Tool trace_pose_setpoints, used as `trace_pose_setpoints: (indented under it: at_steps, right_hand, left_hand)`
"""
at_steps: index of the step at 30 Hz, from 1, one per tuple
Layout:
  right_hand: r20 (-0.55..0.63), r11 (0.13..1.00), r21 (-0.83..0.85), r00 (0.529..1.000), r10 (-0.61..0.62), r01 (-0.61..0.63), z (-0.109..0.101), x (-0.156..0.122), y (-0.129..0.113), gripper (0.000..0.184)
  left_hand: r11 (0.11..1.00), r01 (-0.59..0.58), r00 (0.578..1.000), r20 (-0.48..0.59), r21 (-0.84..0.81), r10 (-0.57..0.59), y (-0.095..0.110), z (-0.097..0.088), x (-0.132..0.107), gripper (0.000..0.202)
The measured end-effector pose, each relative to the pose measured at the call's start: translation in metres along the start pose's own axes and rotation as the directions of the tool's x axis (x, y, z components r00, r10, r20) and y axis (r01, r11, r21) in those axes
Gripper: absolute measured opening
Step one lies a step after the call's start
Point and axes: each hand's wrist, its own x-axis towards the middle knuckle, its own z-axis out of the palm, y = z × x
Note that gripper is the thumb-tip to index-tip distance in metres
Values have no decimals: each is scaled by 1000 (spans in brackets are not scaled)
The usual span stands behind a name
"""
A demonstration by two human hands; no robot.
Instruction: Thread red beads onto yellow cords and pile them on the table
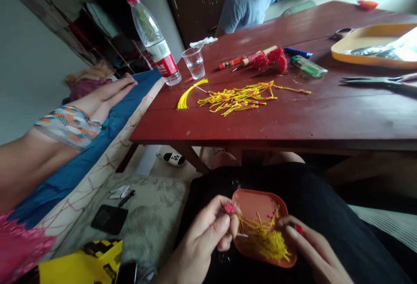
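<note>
My left hand [208,232] is low in the middle, over my lap, its fingers pinched on a small red tuft [230,208] with a thin pin sticking out below. My right hand [312,249] is beside it, fingertips pinched at the edge of a small orange tray [257,201] that rests on my black-clad lap. The tray holds a heap of yellow threads [265,238] with red beads. What the right fingers hold is too small to make out.
A dark red table [293,114] ahead carries a pile of yellow threads [241,97], red tufts [270,60], a lighter [308,67], scissors [378,80], a plastic cup [194,62], a water bottle [153,36] and a yellow tray [374,43]. One person sits behind it; another lies at left.
</note>
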Motion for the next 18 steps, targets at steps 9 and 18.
trace_pose_setpoints:
  at_steps: [9,18]
  right_hand:
    - [144,550,-826,989,-11,127,15,35,-1,23]
    - [208,414,-883,975,-78,222,13,33,4,22]
  left_hand:
    - [882,153,970,-102,-445,-220,-83,4,1,17]
    - [847,135,942,-199,-513,-270,-89,7,4,21]
